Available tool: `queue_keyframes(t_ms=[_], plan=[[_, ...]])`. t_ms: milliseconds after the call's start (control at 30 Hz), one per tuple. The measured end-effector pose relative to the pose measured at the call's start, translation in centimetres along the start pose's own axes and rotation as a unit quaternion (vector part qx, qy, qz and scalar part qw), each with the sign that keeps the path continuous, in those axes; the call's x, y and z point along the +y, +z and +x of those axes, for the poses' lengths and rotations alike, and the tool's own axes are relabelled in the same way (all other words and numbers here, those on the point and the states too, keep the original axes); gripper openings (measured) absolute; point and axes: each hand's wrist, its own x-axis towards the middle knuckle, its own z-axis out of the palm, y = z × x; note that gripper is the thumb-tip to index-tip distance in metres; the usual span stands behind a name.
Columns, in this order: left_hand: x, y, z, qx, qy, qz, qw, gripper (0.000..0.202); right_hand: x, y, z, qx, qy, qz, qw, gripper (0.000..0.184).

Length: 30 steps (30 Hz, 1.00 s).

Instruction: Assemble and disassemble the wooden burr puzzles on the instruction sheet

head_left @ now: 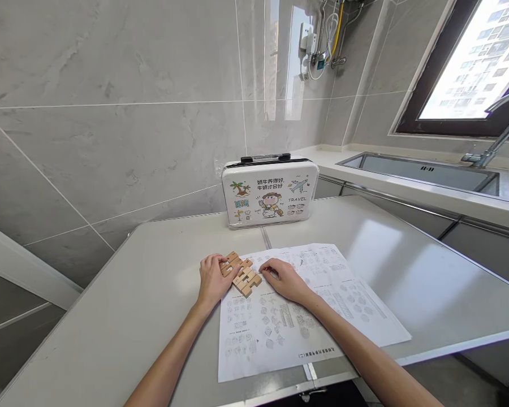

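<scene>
My left hand [214,277] is wrapped round the left side of several light-brown notched wooden blocks [246,277], its thumb lying across them. The blocks lie side by side as a flat slab with square gaps, over the upper left edge of a printed paper sheet [280,350]. Just right of the blocks, a small gap away, my right hand [282,278] rests over the sheet. Its fingers are curled in toward the thumb. Whatever they may hold is too small or hidden to make out. Rows of small puzzle-like line drawings cover the sheet.
A white cartoon-printed case [271,198] with a black handle stands at the back of the pale folding table [169,254]. Behind it rises a grey tiled wall. To the right are a counter with a sink [424,169], a tap [504,127] and a window.
</scene>
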Motion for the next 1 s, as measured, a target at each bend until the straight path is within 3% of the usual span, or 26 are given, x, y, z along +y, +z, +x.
queue_keyframes(t_ms=[167,300,533,733,1000], plan=[[0.1,-0.6,0.2,-0.01,-0.003,0.037,0.999,0.048,0.0,0.0,0.0,0.003,-0.004,-0.001,1.0,0.016],[0.6,-1.6,1.7,-0.036,0.021,0.097,0.994,0.047,-0.2,-0.1,0.2,0.002,-0.008,-0.007,1.0,0.017],[3.1,-2.3,6.5,-0.199,0.123,0.232,0.944,0.031,-0.3,-0.2,0.3,0.006,-0.007,-0.009,1.0,0.015],[4.2,-2.6,8.3,-0.248,0.154,0.254,0.922,0.037,-0.1,-0.2,0.5,0.009,-0.007,-0.006,1.0,0.016],[5.3,-3.7,9.0,-0.259,0.164,0.273,0.912,0.024,0.1,0.0,0.6,0.014,-0.02,0.0,1.0,0.017]])
